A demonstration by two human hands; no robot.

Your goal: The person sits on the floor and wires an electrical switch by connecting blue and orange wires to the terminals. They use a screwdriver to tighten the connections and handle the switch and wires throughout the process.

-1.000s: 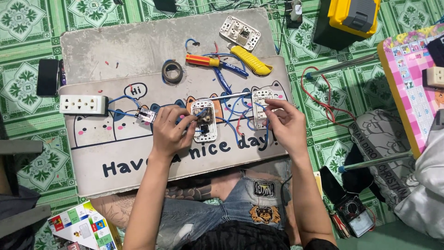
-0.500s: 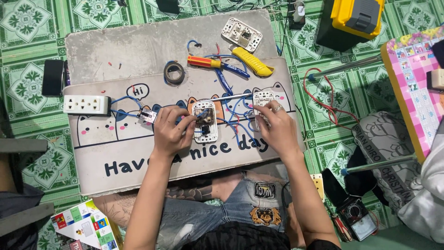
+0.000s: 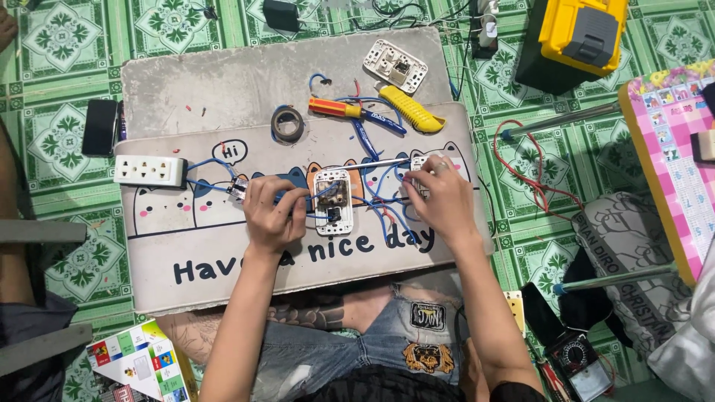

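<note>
Gripping blue wires (image 3: 376, 195) beside socket (image 3: 332, 201)

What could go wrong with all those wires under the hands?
The blue wires loop loosely between the middle socket module and the one under the right hand, so a tug might pull an end out. The left hand covers part of the wiring, so a finger could snag a loop. The yellow utility knife lies near the work; if its blade is out, which cannot be told, a reaching hand might get cut.

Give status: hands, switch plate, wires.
Left hand grips blue wires beside switch plate. Right hand on right socket. Nothing blocking.
</note>
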